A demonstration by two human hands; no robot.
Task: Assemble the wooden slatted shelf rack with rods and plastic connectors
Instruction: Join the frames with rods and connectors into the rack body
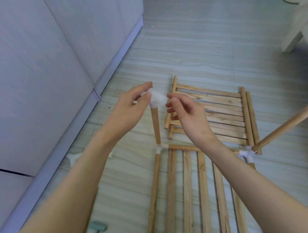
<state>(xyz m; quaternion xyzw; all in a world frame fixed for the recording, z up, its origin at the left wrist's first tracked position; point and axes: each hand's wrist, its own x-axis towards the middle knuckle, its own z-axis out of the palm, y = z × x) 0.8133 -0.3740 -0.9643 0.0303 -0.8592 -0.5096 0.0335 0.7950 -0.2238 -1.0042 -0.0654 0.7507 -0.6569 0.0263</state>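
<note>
Left fingers (144, 87) pinching white connector (156, 99) atop upright rod (155, 127); right hand (187, 114) loosely curled beside it, empty. Bottom shelf (188, 186) cornered, second rod (283, 127) uncapped, spare shelves (221, 112) waiting behind.

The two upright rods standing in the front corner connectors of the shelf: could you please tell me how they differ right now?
The left rod stands nearly straight up; the right rod leans far out to the right. The left rod carries a white connector on its top, gripped by the left hand, with the right hand beside it; the right rod's top is bare and untouched. Both are round wooden rods set in white corner connectors.
</note>
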